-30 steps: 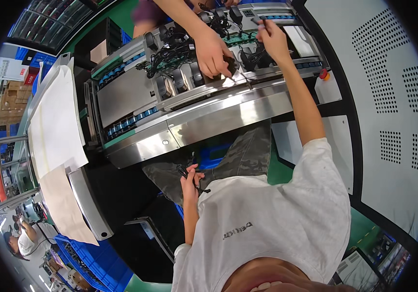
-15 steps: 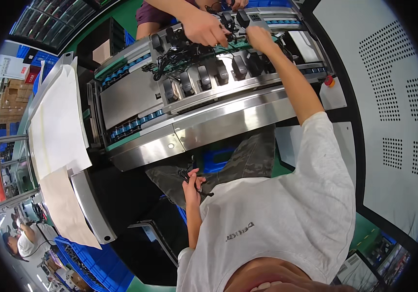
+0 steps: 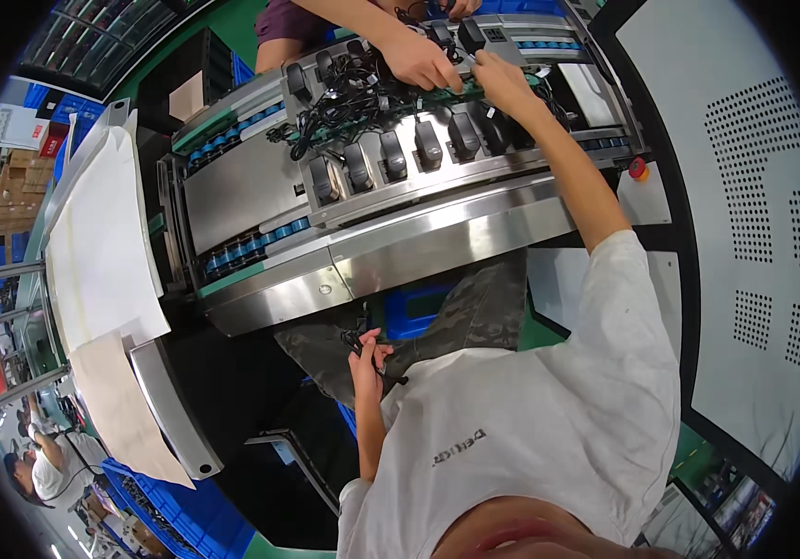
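My left hand (image 3: 368,359) is low in front of my lap, its fingers closed round a bundled black cable (image 3: 355,339) whose end hangs past the wrist. My right hand (image 3: 504,82) reaches across to the tray (image 3: 363,203) of black power adapters (image 3: 428,142). Its thumb and fingers are pinched at a small part I cannot make out. A co-worker's hand (image 3: 419,61) is right beside my fingertips, over the same tray. Between the adapter rows lies a tangle of black cables (image 3: 349,98). Both rows of adapters stand in slots of the tray.
The tray rests on a metal conveyor with blue rollers (image 3: 251,250). A red button (image 3: 638,169) sits at its right end. White sheets (image 3: 107,242) cover a surface on the left. A blue crate (image 3: 162,508) stands at lower left, and a perforated panel (image 3: 745,214) rises at right.
The co-worker's hand has shifted right, closer to my right hand, which stays over the tray. My left hand keeps the cable in about the same place. The view has shifted slightly.
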Available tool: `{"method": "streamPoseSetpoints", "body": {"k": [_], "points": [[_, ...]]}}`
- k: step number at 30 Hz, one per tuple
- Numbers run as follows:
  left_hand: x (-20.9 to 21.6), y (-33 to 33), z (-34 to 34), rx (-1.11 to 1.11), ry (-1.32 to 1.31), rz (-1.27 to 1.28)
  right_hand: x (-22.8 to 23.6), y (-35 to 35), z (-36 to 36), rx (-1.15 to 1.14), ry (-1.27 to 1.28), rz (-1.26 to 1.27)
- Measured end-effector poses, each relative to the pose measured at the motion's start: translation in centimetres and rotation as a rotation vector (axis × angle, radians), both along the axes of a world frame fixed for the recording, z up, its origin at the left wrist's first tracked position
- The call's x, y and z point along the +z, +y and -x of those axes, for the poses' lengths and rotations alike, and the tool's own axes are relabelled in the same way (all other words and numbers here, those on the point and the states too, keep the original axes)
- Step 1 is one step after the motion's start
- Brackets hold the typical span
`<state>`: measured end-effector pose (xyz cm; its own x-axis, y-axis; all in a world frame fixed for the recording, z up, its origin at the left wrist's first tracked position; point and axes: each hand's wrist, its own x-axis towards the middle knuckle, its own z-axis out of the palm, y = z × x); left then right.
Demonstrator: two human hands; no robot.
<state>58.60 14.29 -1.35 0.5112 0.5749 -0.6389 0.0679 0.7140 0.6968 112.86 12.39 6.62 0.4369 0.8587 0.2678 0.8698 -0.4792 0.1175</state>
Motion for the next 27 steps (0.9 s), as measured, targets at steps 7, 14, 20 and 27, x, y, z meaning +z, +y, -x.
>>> {"method": "streamPoseSetpoints", "body": {"k": [7, 14, 20, 27], "points": [[-0.2, 0.4, -0.3, -0.015, 0.047, -0.002, -1.0, 0.2, -0.1, 0.066, 0.008, -0.041], [0.9, 0.2, -1.1, -0.010, 0.022, -0.029, -1.0, 0.1, 0.2, 0.039, 0.014, -0.084], [1.3, -0.5, 0.7, 0.000, -0.010, -0.047, 0.3, -0.5, 1.1, -0.064, 0.075, -0.103], [1.3, -1.2, 1.4, 0.003, -0.005, -0.072, 1.6, -2.2, 1.6, -0.163, 0.213, -0.262]]}}
